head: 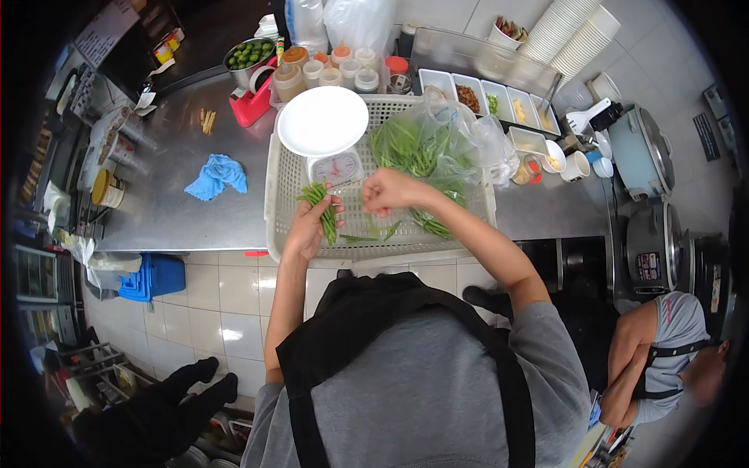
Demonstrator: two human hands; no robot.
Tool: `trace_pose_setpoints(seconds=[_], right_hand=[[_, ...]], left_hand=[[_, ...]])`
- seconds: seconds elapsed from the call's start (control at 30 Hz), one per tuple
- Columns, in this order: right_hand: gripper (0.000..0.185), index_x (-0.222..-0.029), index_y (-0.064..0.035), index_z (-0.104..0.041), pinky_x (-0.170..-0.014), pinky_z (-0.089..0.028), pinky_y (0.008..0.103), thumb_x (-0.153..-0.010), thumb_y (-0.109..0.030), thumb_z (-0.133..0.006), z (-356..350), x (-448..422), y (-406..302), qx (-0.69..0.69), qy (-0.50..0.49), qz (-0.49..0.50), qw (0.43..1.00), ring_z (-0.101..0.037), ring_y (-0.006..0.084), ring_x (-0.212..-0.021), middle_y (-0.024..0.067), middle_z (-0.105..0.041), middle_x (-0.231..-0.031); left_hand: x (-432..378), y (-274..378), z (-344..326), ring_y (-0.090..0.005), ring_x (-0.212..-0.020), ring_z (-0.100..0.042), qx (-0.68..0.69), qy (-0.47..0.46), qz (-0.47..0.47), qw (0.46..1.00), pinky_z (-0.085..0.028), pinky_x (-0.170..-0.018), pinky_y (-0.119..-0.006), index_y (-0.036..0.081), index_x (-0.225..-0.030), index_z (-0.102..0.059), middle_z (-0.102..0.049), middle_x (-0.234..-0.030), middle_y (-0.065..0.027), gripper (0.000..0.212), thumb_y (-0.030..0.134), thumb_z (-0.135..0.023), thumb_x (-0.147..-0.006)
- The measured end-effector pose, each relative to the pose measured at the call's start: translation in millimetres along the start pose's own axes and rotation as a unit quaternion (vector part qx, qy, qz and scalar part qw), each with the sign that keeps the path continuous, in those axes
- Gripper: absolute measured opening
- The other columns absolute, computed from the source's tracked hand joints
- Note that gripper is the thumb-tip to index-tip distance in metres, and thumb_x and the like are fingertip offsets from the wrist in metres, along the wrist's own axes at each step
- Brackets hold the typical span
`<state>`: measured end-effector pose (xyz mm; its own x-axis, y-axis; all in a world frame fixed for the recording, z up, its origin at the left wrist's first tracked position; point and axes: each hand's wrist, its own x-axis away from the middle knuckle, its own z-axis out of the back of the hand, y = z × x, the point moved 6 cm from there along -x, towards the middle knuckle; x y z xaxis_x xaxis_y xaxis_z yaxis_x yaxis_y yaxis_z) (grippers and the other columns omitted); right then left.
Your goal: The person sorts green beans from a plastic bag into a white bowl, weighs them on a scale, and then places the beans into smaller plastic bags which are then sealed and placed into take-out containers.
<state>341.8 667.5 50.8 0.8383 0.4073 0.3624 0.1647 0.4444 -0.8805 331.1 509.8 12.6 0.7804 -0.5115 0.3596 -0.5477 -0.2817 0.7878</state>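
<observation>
My left hand [309, 228] grips a small bundle of cut green vegetable stems [327, 221] over the front of a white perforated plastic basket [275, 205]. To its right, my right hand [389, 193] hovers above the basket with curled fingers. A blurred green strand shows just below it; whether the fingers hold it is unclear. A few loose stem pieces [358, 238] lie on the basket floor. Behind my hands stands a dial kitchen scale [335, 168] topped by a white round plate [322, 120]. Clear plastic bags of leafy greens [409, 140] fill the basket's right side, partly hidden by my right forearm.
A blue cloth [216, 177] and a red tape dispenser [250, 108] sit on the steel counter [158, 216] at left. Sauce bottles [330, 76] line the back. Ingredient trays [494, 99] and a rice cooker [641, 152] are at right. A co-worker [661, 357] stands at lower right, arms folded.
</observation>
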Motion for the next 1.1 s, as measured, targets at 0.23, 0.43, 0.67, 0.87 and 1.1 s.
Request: trace_pose_setpoints(seconds=[0.23,0.43,0.67,0.87,1.1], right_hand=[[0.012,-0.074,0.0009,-0.059,-0.045,-0.044,0.0222,-0.075,-0.01,-0.065,-12.1,-28.4,-38.8,-0.229,0.025,0.05,0.972,-0.058,0.0107,-0.052,0.0058,-0.062,-0.068],[0.008,-0.075,-0.0003,-0.058,-0.056,-0.049,0.0361,-0.069,-0.006,-0.061,-9.1,-8.8,10.6,0.316,0.104,0.128,0.934,-0.06,0.0266,-0.064,0.0128,-0.06,-0.07],[0.013,-0.076,0.0,-0.06,-0.064,-0.05,0.0409,-0.064,-0.007,-0.061,-40.9,8.0,79.6,0.524,0.039,0.105,0.844,-0.061,0.0345,-0.075,0.0174,-0.061,-0.077],[0.021,-0.076,-0.0001,-0.055,-0.063,-0.047,0.0416,-0.06,-0.009,-0.065,-33.3,-8.8,66.3,0.318,-0.003,0.016,0.948,-0.059,0.0338,-0.073,0.0161,-0.06,-0.074],[0.018,-0.075,0.0014,-0.057,-0.057,-0.048,0.0321,-0.062,-0.006,-0.066,-27.6,-23.4,89.6,0.27,-0.05,-0.009,0.961,-0.06,0.0226,-0.062,0.0128,-0.06,-0.067]], left_hand=[[2.5,1.0,-10.1,-0.0151,-0.078,-0.055,0.093,-0.043,0.048,0.994,-0.048,-0.061,-0.031,0.008,-0.113,-0.045,-0.055,-0.086,-0.0054,0.032,0.033,-0.044,-0.092],[-0.9,-2.8,3.0,-0.0146,-0.075,-0.054,0.121,-0.037,0.038,0.991,-0.046,-0.058,-0.03,0.009,-0.111,-0.046,-0.055,-0.084,-0.0056,0.029,0.031,-0.045,-0.091],[1.1,1.8,-3.2,-0.0153,-0.073,-0.053,0.105,-0.029,0.025,0.994,-0.046,-0.058,-0.03,0.009,-0.111,-0.046,-0.055,-0.084,-0.0059,0.028,0.029,-0.045,-0.091],[-1.3,0.2,3.1,-0.0155,-0.073,-0.053,0.119,-0.024,0.021,0.992,-0.046,-0.058,-0.03,0.008,-0.111,-0.047,-0.055,-0.084,-0.0058,0.029,0.029,-0.046,-0.091],[-2.0,2.1,1.3,-0.0162,-0.08,-0.055,0.106,-0.016,0.021,0.994,-0.049,-0.064,-0.033,0.008,-0.114,-0.045,-0.056,-0.089,-0.0069,0.03,0.028,-0.045,-0.091]])
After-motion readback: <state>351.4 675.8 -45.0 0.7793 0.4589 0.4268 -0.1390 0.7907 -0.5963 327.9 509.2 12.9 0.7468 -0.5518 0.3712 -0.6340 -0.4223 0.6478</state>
